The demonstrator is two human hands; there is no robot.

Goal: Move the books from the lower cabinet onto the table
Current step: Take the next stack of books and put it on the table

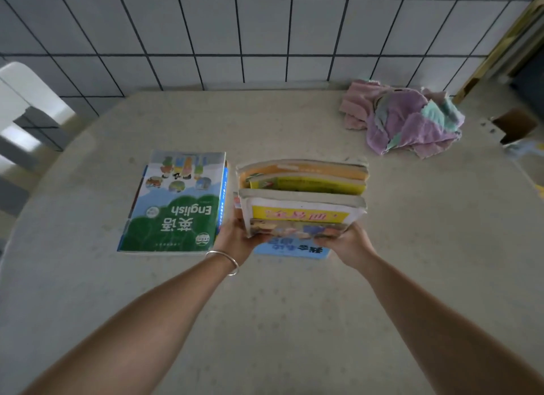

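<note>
I look down on a pale beige bench [265, 321] with a faintly speckled, worn top and a rounded left edge. Behind it rises a wall of white tiles [235, 26] with dark grout lines. At far left stands part of a white chair [26, 100]. At far right a yellowish wooden frame [500, 41] leans along the wall, with a small brown cardboard piece [515, 125] on the bench below it.

Both my bare forearms reach forward from the lower corners. My left hand [235, 238], with a silver bangle [225, 262] at the wrist, and my right hand [347, 244] each close on the near corners of a thick stack of worn books [303, 212] with yellow covers, the grip pinching it from both sides. The stack is at the middle of the bench; I cannot tell whether it rests fully on the surface. A thin light blue book [294, 250] lies flat under its near edge.

Just beside the stack, to its left, a green and blue English textbook [176, 203] lies flat on top of other books, its title upside down to me.

Well apart, at the far right of the bench, sits a crumpled heap of pink, purple and mint cloths [406, 117].
</note>
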